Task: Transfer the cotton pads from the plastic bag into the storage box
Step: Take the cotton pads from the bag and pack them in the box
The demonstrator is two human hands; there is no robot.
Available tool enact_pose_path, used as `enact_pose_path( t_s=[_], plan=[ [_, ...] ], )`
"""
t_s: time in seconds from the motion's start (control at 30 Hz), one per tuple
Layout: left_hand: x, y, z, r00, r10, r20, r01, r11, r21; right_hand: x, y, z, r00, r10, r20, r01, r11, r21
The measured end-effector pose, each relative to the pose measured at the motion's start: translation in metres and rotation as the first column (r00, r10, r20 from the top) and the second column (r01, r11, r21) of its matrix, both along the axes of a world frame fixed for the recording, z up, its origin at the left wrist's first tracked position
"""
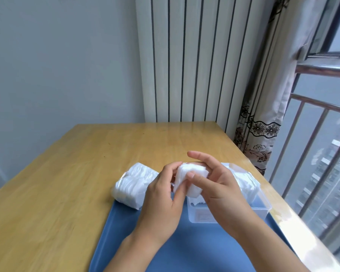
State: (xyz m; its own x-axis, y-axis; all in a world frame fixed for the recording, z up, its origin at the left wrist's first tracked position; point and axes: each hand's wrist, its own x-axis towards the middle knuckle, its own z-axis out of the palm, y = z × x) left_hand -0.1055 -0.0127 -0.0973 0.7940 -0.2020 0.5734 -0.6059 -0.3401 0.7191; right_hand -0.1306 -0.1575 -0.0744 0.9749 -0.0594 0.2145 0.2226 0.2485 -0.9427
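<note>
A stack of white cotton pads is held between both hands above the near-left corner of the storage box. My left hand grips its left side, thumb and fingers closed on it. My right hand holds its right side, with the index finger stretched out over the top. The clear plastic bag, still full of white pads, lies to the left on the table. The transparent storage box sits under and right of my hands, with pads lined up inside.
A blue mat lies under the box and my forearms on the wooden table. The table's right edge runs along a window with a metal railing. A radiator and a curtain stand behind.
</note>
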Motion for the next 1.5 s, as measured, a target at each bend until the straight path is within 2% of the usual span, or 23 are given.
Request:
enact_pose_path(
  t_s=[0.17,0.27,0.33,0.43,0.5,0.57,0.63,0.7,0.77,0.93,1.13,1.23,1.37,1.5],
  plan=[
    [0.000,-0.001,-0.003,0.995,-0.085,-0.042,0.089,0.990,0.105,0.003,-0.009,0.003,0.997,-0.074,0.011,0.075,0.981,-0.176],
    [-0.003,0.000,-0.004,0.984,-0.152,-0.089,0.164,0.976,0.142,0.004,-0.021,0.005,0.998,0.043,-0.054,-0.060,0.927,-0.371],
    [-0.003,-0.001,-0.006,0.974,-0.169,-0.154,0.192,0.970,0.147,0.003,-0.026,0.005,0.989,0.099,-0.108,-0.135,0.901,-0.413],
    [0.000,-0.001,-0.010,0.965,-0.140,-0.223,0.184,0.964,0.190,0.009,-0.037,0.007,0.994,-0.070,-0.081,0.028,0.900,-0.435],
    [0.003,0.002,-0.014,0.989,-0.073,-0.129,0.111,0.944,0.311,0.015,-0.049,0.008,0.978,-0.204,-0.049,0.181,0.938,-0.297],
    [0.006,0.002,-0.014,0.998,-0.048,-0.028,0.056,0.899,0.434,0.017,-0.060,0.014,0.964,-0.253,-0.083,0.250,0.967,-0.047],
    [0.008,0.000,-0.015,0.998,-0.057,-0.014,0.056,0.850,0.525,0.015,-0.063,0.018,0.971,-0.206,-0.119,0.221,0.966,0.132],
    [0.009,-0.002,-0.014,0.998,-0.047,-0.030,0.055,0.808,0.587,0.014,-0.059,0.018,0.982,-0.111,-0.155,0.138,0.976,0.171],
    [0.012,-0.006,-0.013,1.000,-0.022,-0.002,0.018,0.776,0.630,0.014,-0.052,0.015,0.979,-0.043,-0.197,0.067,0.991,0.114],
    [0.013,-0.016,-0.010,0.999,-0.018,0.031,-0.009,0.711,0.703,0.018,-0.041,0.005,0.970,-0.066,-0.233,0.054,0.997,-0.057],
    [0.007,-0.013,-0.006,0.993,-0.118,-0.018,0.102,0.767,0.634,0.020,-0.029,-0.001,0.975,-0.070,-0.210,0.009,0.960,-0.281],
    [0.006,-0.013,-0.007,0.990,-0.130,-0.054,0.137,0.808,0.573,0.024,-0.027,-0.007,0.970,-0.134,-0.204,0.025,0.888,-0.460],
    [0.002,-0.016,-0.007,0.991,-0.126,-0.040,0.124,0.792,0.598,0.031,-0.031,-0.016,0.936,-0.340,-0.086,0.172,0.660,-0.732],
    [0.001,-0.017,-0.011,0.986,-0.146,-0.080,0.165,0.796,0.583,0.030,-0.035,-0.018,0.920,-0.391,-0.001,0.228,0.541,-0.810]
  ],
)
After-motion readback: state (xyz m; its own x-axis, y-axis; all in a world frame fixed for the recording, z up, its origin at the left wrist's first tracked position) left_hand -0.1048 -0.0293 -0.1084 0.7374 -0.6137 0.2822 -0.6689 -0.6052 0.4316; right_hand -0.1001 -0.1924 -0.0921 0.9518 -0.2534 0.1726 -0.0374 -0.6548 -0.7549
